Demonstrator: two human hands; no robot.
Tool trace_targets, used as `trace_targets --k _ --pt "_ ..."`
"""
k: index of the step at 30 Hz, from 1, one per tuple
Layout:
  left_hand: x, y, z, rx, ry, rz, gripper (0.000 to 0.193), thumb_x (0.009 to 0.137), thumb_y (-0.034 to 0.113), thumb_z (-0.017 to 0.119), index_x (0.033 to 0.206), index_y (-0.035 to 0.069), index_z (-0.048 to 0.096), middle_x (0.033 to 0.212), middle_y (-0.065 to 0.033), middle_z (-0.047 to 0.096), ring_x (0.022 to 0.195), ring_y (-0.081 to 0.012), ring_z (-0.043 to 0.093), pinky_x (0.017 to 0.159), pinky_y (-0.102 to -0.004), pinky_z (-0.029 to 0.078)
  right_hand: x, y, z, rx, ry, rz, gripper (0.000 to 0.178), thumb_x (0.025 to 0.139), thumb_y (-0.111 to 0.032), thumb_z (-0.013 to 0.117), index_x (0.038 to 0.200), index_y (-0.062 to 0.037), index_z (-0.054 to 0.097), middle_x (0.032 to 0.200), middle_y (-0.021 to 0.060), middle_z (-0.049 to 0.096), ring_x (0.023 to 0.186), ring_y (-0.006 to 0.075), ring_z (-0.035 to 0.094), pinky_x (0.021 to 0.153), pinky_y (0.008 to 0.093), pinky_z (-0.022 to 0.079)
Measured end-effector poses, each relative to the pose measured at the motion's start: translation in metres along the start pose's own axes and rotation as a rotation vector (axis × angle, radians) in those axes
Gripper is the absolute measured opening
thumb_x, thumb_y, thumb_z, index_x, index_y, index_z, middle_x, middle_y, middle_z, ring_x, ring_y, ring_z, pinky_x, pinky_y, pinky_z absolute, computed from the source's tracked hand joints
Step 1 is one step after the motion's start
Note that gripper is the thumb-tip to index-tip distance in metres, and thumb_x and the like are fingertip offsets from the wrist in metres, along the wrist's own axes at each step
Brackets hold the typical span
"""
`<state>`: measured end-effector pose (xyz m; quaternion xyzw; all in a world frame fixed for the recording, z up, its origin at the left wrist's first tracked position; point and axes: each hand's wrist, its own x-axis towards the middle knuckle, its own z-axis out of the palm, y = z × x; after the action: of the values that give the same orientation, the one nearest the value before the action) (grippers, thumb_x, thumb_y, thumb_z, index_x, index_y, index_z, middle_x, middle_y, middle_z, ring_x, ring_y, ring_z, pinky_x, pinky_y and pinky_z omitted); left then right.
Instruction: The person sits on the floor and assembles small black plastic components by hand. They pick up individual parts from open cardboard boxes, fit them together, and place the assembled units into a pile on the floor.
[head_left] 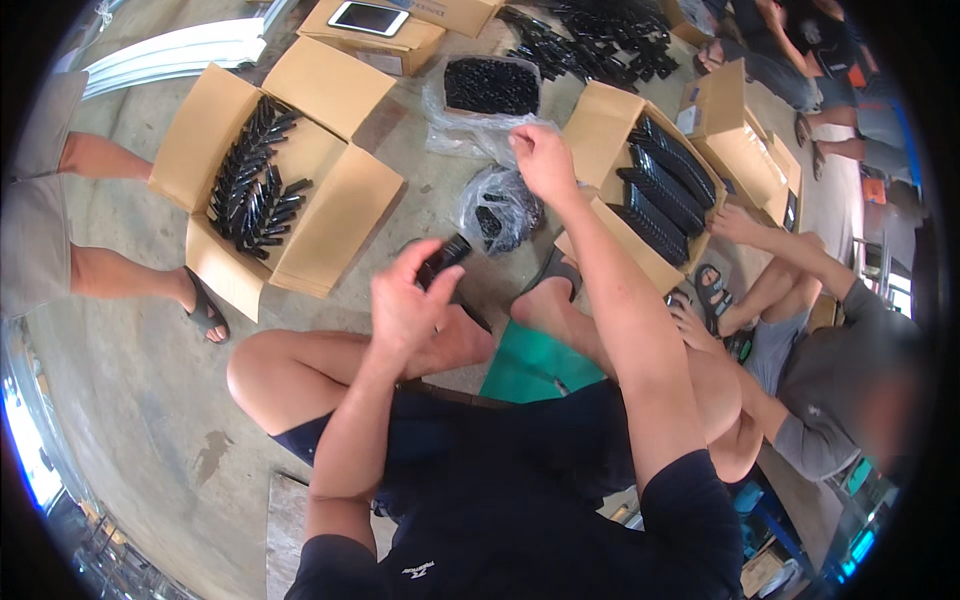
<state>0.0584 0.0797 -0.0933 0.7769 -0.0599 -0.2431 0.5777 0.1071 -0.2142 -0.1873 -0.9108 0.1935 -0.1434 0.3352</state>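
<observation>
My left hand (405, 300) is wrapped round a short black tube-shaped part (447, 256), its end sticking out past the thumb and fingers. Farther forward and to the right, my right hand (545, 165) has its fingers pinched together; whatever may be between them is too small to make out. Just beyond it stands a tray (541, 100) of small black pieces (490, 86), resting on clear plastic. Below the right hand, an open clear plastic bag (470, 205) holds more small black pieces.
At left, an open cardboard box (350, 215) contains black tube-shaped parts. Another box (590, 115) at right holds rows of black parts. Loose black parts (600, 45) lie behind. A tablet (368, 18) rests on a carton. A co-worker (840, 340) sits close on the right; another person's legs (110, 220) stand left.
</observation>
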Motion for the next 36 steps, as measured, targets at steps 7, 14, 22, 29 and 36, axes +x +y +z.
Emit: trace_targets --k 7,14,22,29,36 --pt "0.017 0.027 0.029 0.225 -0.058 0.200 0.037 0.082 0.011 0.084 0.116 0.002 0.072 0.105 -0.0182 0.076 0.098 -0.0340 0.074 0.095 -0.0407 0.055 0.095 0.015 0.070 -0.197 -0.110 -0.108 0.018 0.091 -0.018 0.070 0.107 -0.0103 0.075 0.106 0.0134 0.071 0.107 0.0340 0.066 0.091 0.0465 0.056" --pt "0.036 0.021 0.043 0.236 -0.099 0.212 0.042 0.079 0.009 0.084 0.118 0.002 0.070 0.105 -0.0181 0.075 0.095 -0.0339 0.075 0.084 -0.0381 0.059 0.125 0.036 0.123 -0.301 -0.119 -0.179 0.016 0.089 -0.016 0.070 0.104 -0.0096 0.073 0.102 0.0115 0.071 0.105 0.0327 0.066 0.088 0.0452 0.057" --pt "0.047 0.022 0.037 0.347 0.015 0.354 0.039 0.079 0.009 0.084 0.115 0.002 0.070 0.102 -0.0168 0.074 0.091 -0.0349 0.073 0.077 -0.0402 0.059 0.108 0.018 0.082 0.532 -0.003 0.132 0.017 0.102 -0.011 0.064 0.116 -0.0017 0.063 0.097 0.0093 0.074 0.079 0.0146 0.071 0.068 0.0293 0.057" --pt "0.031 0.025 0.029 0.435 0.118 0.462 0.049 0.082 0.011 0.082 0.126 0.005 0.063 0.098 -0.0144 0.073 0.086 -0.0346 0.072 0.073 -0.0431 0.058 0.014 -0.059 -0.055 0.746 -0.423 0.349 0.017 0.102 -0.007 0.063 0.118 -0.0020 0.067 0.086 0.0047 0.068 0.069 0.0103 0.064 0.064 0.0254 0.054" --pt "-0.009 0.033 0.022 0.488 0.026 0.440 0.087 0.082 0.012 0.081 0.156 0.009 0.036 0.101 -0.0136 0.075 0.086 -0.0360 0.073 0.074 -0.0444 0.058 -0.094 -0.131 -0.137 0.567 -0.492 0.158 0.019 0.099 -0.005 0.066 0.116 -0.0029 0.075 0.096 0.0027 0.068 0.075 0.0096 0.062 0.068 0.0244 0.052"
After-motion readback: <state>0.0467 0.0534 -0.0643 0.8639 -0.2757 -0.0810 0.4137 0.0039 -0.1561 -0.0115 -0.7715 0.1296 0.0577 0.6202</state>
